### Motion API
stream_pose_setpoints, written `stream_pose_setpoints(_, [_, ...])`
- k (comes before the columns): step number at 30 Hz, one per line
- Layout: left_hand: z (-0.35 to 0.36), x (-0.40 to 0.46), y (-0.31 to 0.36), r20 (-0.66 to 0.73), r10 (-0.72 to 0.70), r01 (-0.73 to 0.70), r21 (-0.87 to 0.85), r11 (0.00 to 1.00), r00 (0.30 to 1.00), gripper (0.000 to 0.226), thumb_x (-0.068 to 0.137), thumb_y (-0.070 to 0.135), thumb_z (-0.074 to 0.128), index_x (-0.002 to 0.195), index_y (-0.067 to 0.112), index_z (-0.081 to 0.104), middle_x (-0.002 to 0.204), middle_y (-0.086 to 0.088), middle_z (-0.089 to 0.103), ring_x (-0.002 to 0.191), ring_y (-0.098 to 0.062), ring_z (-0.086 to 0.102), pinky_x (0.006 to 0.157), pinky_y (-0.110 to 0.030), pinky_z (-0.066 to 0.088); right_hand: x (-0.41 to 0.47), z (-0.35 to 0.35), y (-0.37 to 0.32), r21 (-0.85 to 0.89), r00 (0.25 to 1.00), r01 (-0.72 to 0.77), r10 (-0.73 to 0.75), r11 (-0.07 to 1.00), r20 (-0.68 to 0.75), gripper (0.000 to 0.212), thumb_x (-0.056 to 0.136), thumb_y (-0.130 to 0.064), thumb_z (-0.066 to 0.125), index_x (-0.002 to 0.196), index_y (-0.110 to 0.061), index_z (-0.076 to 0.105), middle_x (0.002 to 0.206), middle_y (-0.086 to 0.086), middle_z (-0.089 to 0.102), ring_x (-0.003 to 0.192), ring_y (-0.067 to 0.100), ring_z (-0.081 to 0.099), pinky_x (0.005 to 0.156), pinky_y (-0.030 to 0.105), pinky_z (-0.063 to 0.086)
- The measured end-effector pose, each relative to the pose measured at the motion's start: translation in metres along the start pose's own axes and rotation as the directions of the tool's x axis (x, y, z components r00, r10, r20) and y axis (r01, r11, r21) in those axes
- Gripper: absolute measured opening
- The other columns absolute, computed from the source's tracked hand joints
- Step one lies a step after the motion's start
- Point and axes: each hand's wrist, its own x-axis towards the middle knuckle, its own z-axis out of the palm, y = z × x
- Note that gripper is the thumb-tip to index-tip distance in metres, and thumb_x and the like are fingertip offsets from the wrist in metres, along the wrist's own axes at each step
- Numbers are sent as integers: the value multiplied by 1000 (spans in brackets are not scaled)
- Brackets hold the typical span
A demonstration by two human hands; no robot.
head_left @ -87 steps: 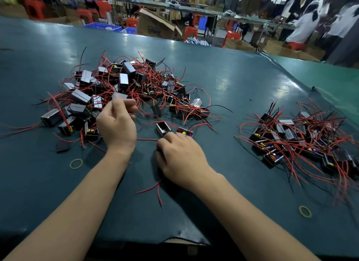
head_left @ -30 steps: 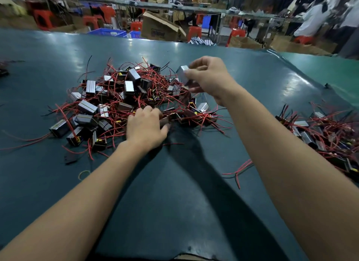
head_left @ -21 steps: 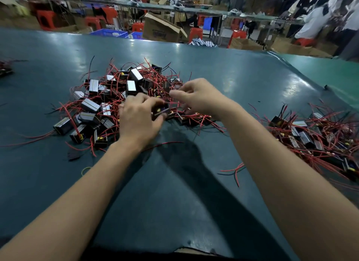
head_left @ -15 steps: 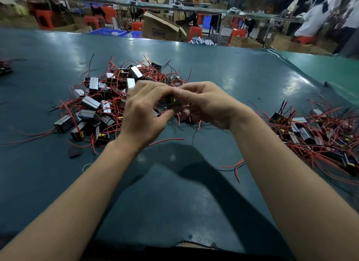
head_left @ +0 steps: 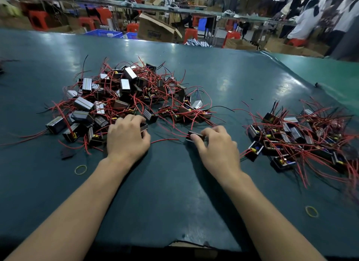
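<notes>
A big heap of small boxy parts with red and black wires (head_left: 124, 97) lies on the dark green table (head_left: 174, 192), left of centre. My left hand (head_left: 127, 138) rests at the heap's near edge with its fingers curled round a small metal case (head_left: 144, 127). To the right, my right hand (head_left: 215, 148) pinches a dark wired part (head_left: 195, 135) on the table; its red wire trails left. A second, smaller pile of wired parts (head_left: 299, 136) lies at the right.
A yellow rubber band (head_left: 80, 169) lies near my left forearm, another rubber band (head_left: 311, 211) at the near right. A small black flat piece (head_left: 67, 153) lies by the heap. Cardboard boxes, red stools and people stand beyond the table's far edge.
Both hands were raised together over the heap half a second ago. They have come down and apart to the table, the left with the metal case, the right with the wired part.
</notes>
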Motion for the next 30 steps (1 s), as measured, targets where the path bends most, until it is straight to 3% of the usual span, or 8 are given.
stream_pose_setpoints(4, [-1,-1,-3,-128,22,-35,-107,994,992,26,82,11,66,109,10,67,110,-10,65,97,-35,57,88,-43,45,-5,-6,8,-103,962,81,-105,991,-252,47,94,-57,49,101,-15,69,113,2,57,76,38,63,63,37,46])
stream_pose_setpoints(6, [-2,-1,-2,-174,32,-57,-142,988,984,28,82,7,68,109,9,66,109,-10,63,96,-34,57,86,-43,45,-6,-8,12,-94,936,158,-179,983,-303,42,92,-51,56,99,-13,69,105,3,58,77,34,63,58,35,46])
stream_pose_setpoints(11, [3,-1,-2,-122,31,-54,-191,980,992,25,82,13,72,106,10,65,105,-9,65,94,-31,61,83,-42,48,-2,-4,19,-30,951,308,-309,951,-5,35,90,-39,65,119,-20,65,121,-4,59,113,23,48,87,37,47])
stream_pose_setpoints(17, [5,-2,-6,-53,47,-53,-115,992,997,13,84,27,73,87,14,74,99,-2,68,92,-29,58,83,-40,44,-4,0,15,184,922,386,-384,904,-49,9,84,-18,73,89,-16,65,102,-5,58,97,19,54,81,36,48])
stream_pose_setpoints(19, [5,-1,-7,-46,52,-56,-107,993,998,11,84,15,70,94,13,75,105,-3,68,97,-31,56,89,-42,43,-5,1,17,192,914,406,-404,894,-51,10,83,-15,74,89,-16,66,105,-6,58,99,20,55,83,38,49])
stream_pose_setpoints(22, [1,-2,-5,-75,39,-51,-169,984,996,30,76,-7,60,99,9,73,110,-6,68,103,-33,57,95,-42,43,-3,-3,19,216,911,413,-401,885,-102,11,79,-8,74,85,-14,67,99,-2,64,94,24,58,81,43,51])
stream_pose_setpoints(25, [-3,-4,-2,-152,9,-46,-243,969,988,40,73,-12,57,105,9,66,108,-8,67,97,-31,61,87,-39,46,-2,-6,21,277,909,416,-400,866,-117,16,79,1,70,86,-13,66,91,0,64,90,24,58,77,45,51])
stream_pose_setpoints(30, [4,-2,-7,-138,-118,116,-26,993,983,23,85,16,63,107,11,64,107,-11,64,100,-36,54,87,-44,40,-6,-11,20,412,922,371,-382,832,-59,17,80,2,65,88,-12,69,86,-3,65,83,16,60,76,37,53])
